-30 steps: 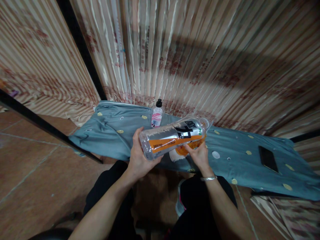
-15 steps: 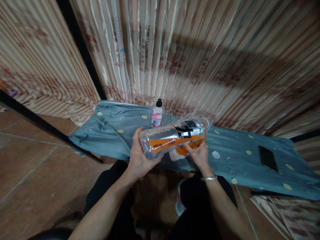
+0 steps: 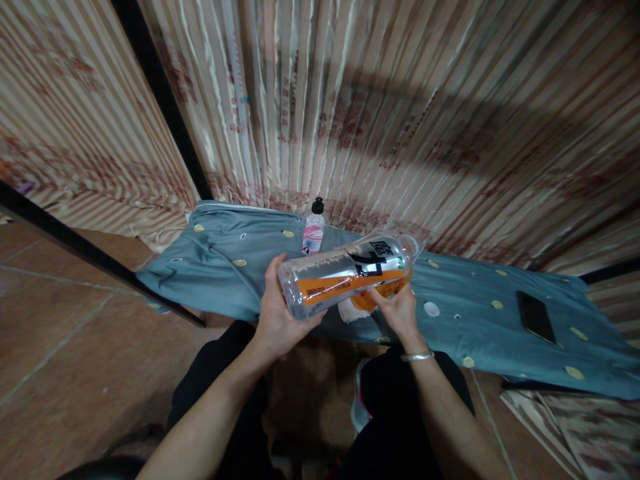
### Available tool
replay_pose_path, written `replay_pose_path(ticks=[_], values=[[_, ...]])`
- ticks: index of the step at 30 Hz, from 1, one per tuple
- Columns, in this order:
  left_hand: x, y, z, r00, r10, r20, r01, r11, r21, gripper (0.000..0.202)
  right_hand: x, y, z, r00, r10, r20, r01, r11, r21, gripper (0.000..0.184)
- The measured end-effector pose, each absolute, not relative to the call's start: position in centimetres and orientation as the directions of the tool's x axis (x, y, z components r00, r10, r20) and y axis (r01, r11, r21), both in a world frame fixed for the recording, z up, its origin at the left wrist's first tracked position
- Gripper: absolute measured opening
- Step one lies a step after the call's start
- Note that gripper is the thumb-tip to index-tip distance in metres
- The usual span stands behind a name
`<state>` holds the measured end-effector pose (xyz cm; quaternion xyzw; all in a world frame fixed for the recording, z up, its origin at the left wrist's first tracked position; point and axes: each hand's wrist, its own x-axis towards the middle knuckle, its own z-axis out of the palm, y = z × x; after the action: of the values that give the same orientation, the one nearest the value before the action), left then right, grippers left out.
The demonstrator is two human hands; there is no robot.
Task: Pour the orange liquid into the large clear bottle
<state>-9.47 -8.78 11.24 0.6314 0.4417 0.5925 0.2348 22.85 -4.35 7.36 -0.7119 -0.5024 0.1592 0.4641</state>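
Note:
A large clear plastic bottle [image 3: 345, 273] with an orange and black label lies tilted across my hands, its neck towards the right. My left hand [image 3: 283, 317] is wrapped round its base end. Beneath the neck, my right hand [image 3: 400, 310] is closed on an amber see-through container [image 3: 387, 289], mostly hidden by the bottle. A whitish, ragged-edged piece [image 3: 354, 311] shows beside the amber part; I cannot tell whether they are joined. Whether my right fingers also touch the bottle is hidden. Behind the bottle stands a small clear squeeze bottle [image 3: 313, 233] with a black cap and pink label.
A blue-grey cloth [image 3: 225, 280] with yellow prints covers the long, low surface before me. On its right side lie a white round disc [image 3: 431, 309] and a black phone [image 3: 536, 317]. Black poles [image 3: 165, 107] stand at the left, and a striped curtain [image 3: 400, 100] hangs behind.

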Motion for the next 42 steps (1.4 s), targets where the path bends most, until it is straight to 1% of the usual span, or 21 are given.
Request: replay_pose_path(ticks=[3, 6, 15, 20, 25, 29, 36, 39, 42], values=[[-9.52, -8.75, 11.09, -0.087, 0.837, 0.540, 0.282, -0.499, 0.819, 0.128, 22.72, -4.36, 7.46, 0.461, 0.858, 0.226, 0.566, -0.088, -0.820, 0.121], [-9.52, -8.76, 11.03, -0.096, 0.843, 0.530, 0.291, -0.485, 0.824, 0.128, 22.61, -4.37, 7.52, 0.457, 0.858, 0.235, 0.559, -0.071, -0.826, 0.122], [-9.43, -8.59, 10.99, -0.088, 0.806, 0.586, 0.326, -0.532, 0.781, 0.130, 22.96, -4.27, 6.91, 0.438, 0.858, 0.270, 0.570, -0.032, -0.821, 0.122], [-9.56, -8.70, 10.93, -0.079, 0.808, 0.584, 0.310, -0.536, 0.785, 0.126, 23.10, -4.23, 6.81, 0.445, 0.857, 0.262, 0.581, -0.053, -0.812, 0.126], [-9.64, -8.65, 10.92, -0.074, 0.803, 0.591, 0.322, -0.541, 0.777, 0.130, 22.90, -4.23, 7.06, 0.452, 0.853, 0.261, 0.585, -0.063, -0.808, 0.123], [-9.58, -8.66, 11.11, -0.071, 0.800, 0.596, 0.318, -0.548, 0.774, 0.127, 22.79, -4.23, 7.20, 0.450, 0.857, 0.252, 0.569, -0.058, -0.820, 0.120], [-9.39, -8.64, 11.16, -0.082, 0.807, 0.584, 0.328, -0.532, 0.781, 0.131, 22.72, -4.30, 7.53, 0.447, 0.866, 0.225, 0.566, -0.079, -0.821, 0.121], [-9.40, -8.62, 11.13, -0.080, 0.800, 0.595, 0.326, -0.543, 0.774, 0.129, 22.55, -4.33, 7.64, 0.460, 0.859, 0.223, 0.565, -0.090, -0.821, 0.123], [-9.44, -8.68, 11.21, -0.082, 0.800, 0.595, 0.311, -0.546, 0.778, 0.127, 22.49, -4.31, 7.59, 0.466, 0.855, 0.228, 0.566, -0.089, -0.820, 0.121]])
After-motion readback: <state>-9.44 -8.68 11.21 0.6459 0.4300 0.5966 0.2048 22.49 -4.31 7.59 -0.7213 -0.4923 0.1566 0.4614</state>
